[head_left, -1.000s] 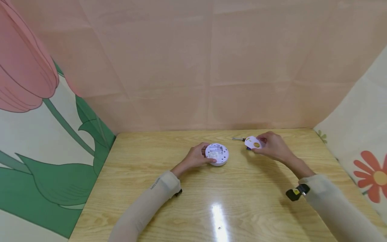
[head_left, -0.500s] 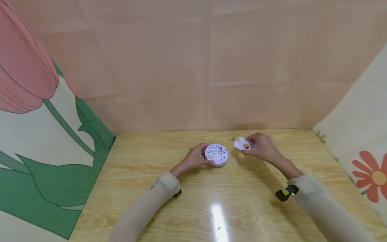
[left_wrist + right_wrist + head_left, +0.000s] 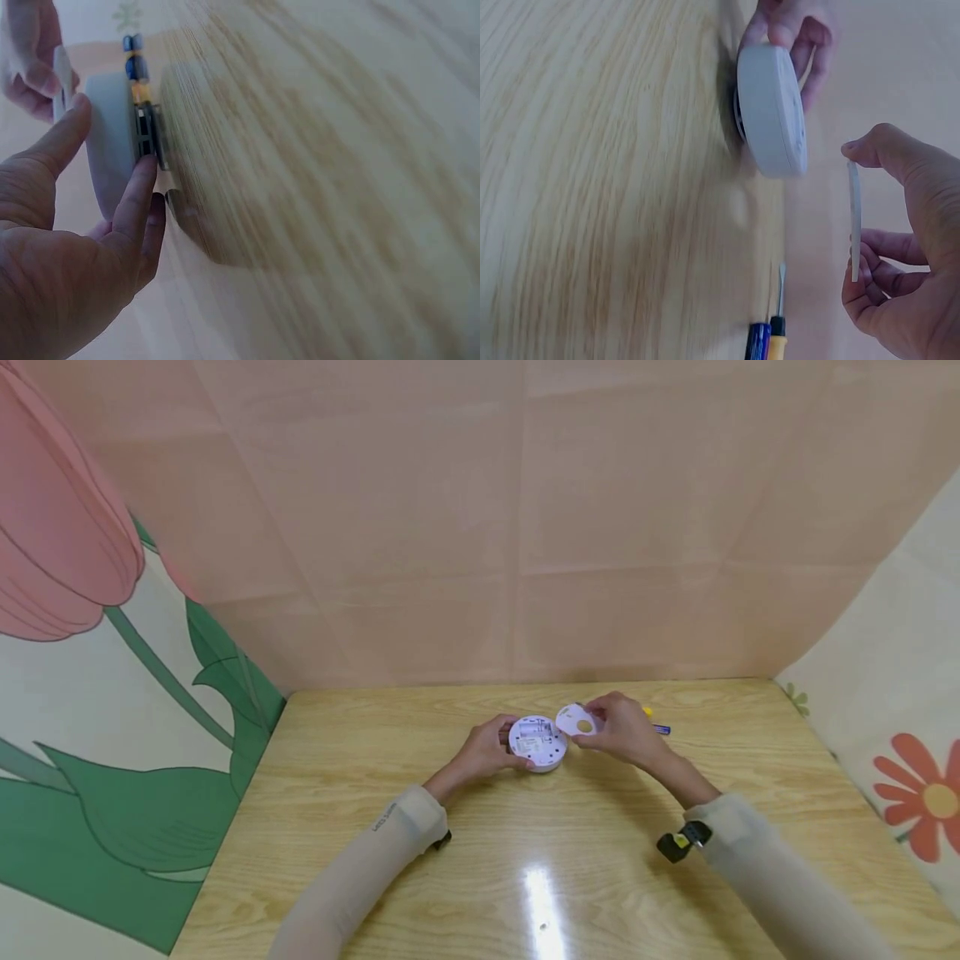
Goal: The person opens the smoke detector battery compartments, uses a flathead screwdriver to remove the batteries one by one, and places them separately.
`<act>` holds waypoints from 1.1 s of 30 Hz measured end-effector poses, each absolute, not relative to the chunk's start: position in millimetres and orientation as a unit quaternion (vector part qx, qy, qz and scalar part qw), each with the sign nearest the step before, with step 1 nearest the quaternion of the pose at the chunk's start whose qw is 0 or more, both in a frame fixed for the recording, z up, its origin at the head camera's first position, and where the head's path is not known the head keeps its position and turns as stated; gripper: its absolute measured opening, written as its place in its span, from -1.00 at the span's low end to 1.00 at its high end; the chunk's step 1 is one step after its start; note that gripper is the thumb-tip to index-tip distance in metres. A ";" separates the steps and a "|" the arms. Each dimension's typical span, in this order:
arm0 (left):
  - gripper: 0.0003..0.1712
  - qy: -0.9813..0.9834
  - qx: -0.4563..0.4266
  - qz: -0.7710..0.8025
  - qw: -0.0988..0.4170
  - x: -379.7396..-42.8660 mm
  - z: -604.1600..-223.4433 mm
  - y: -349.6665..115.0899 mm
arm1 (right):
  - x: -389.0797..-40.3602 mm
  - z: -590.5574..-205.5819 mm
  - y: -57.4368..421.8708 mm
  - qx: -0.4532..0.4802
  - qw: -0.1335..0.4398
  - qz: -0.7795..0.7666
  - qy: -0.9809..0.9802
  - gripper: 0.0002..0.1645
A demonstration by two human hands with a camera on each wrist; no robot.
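In the head view my left hand (image 3: 483, 750) grips a round white device (image 3: 546, 753) by its left side, thumb on the near rim. Its upper face shows an open battery compartment and a printed label. My right hand (image 3: 628, 732) pinches a thin white plate (image 3: 567, 718) with a round hole, between thumb and fingers. From the head, the plate's left edge sits right at the device's right rim. In the right wrist view the plate (image 3: 855, 225) is edge-on, apart from the device (image 3: 769, 112). The left wrist view shows the device (image 3: 109, 142) close over the table, a dark slotted part underneath.
Behind my right hand lies a blue battery (image 3: 662, 729). Beside it is a screwdriver (image 3: 778, 330) with a yellow and black handle, mostly hidden in the head view. The wooden table (image 3: 480, 868) ends at a pink cloth backdrop (image 3: 420, 568).
My right hand has carried the plate left, up to the device. The battery and yellow handle now show behind the hand. My left hand and the device have barely moved.
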State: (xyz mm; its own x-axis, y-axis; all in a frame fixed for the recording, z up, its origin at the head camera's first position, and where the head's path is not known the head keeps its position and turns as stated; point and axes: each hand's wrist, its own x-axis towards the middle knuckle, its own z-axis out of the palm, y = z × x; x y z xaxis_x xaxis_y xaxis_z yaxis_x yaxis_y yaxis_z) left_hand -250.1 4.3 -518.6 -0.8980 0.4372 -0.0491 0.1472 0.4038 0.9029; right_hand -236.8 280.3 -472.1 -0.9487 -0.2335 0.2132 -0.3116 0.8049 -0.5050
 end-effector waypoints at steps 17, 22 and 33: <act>-0.04 0.825 0.191 0.515 0.132 -248.4 -515.5 6.2 | -236.2 -480.0 248.5 0.139 0.068 0.277 -0.948 -0.27; -0.04 0.824 0.193 0.517 0.132 -248.4 -514.8 6.0 | -235.2 -485.0 240.9 0.138 0.074 0.289 -0.945 -0.27; -0.02 0.825 0.188 0.515 0.138 -249.5 -517.9 6.4 | -233.9 -493.6 225.6 0.133 0.102 0.270 -0.948 -0.29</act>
